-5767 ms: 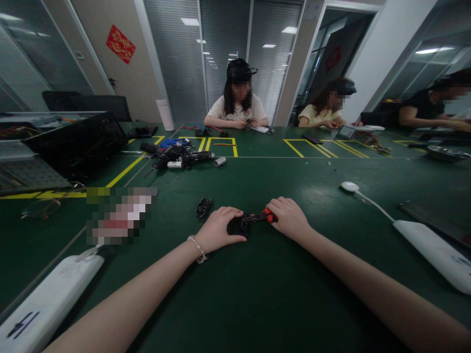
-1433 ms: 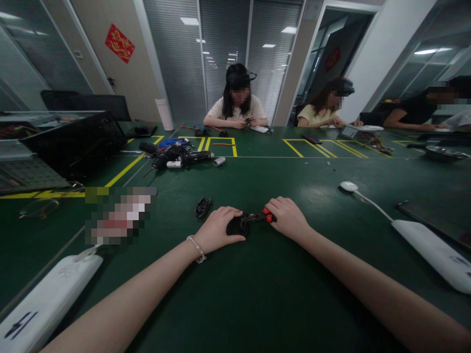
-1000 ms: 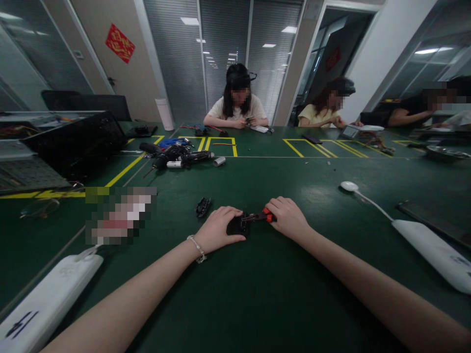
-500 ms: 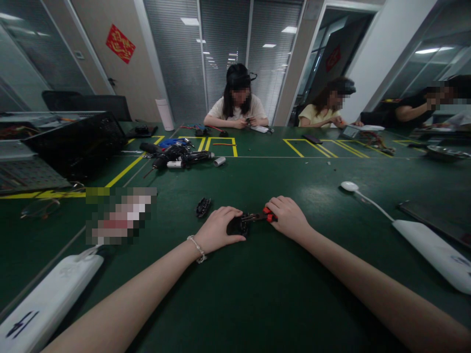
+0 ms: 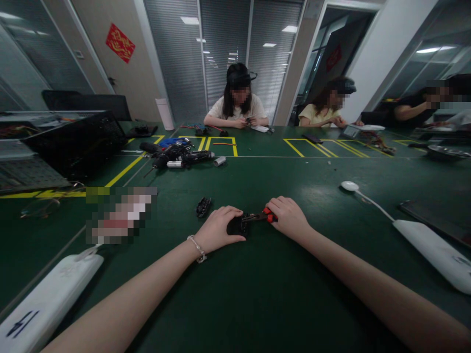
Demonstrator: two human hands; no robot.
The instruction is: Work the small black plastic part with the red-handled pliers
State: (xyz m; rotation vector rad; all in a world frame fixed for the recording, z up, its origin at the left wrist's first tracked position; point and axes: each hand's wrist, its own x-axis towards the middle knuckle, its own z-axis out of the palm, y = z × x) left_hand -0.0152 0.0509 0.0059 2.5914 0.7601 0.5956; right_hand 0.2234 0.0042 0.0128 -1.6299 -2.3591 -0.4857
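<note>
My left hand (image 5: 219, 226) is closed over a small black part (image 5: 235, 226) and presses it onto the green table (image 5: 257, 284). My right hand (image 5: 289, 216) is closed round the red handles of a small pair of pliers (image 5: 259, 216). The pliers' dark jaws point left and meet the black part. A bead bracelet (image 5: 197, 248) sits on my left wrist. Another small black piece (image 5: 203, 206) lies loose just left of my left hand.
A white power bank (image 5: 430, 251) with a cable lies at right, another white device (image 5: 44, 306) at lower left. A pile of screwdrivers and tools (image 5: 174, 155) lies further back. Three people sit working at the table's far side.
Both hands stay in the same place on the part and the pliers. Only the people at the far side have shifted slightly.
</note>
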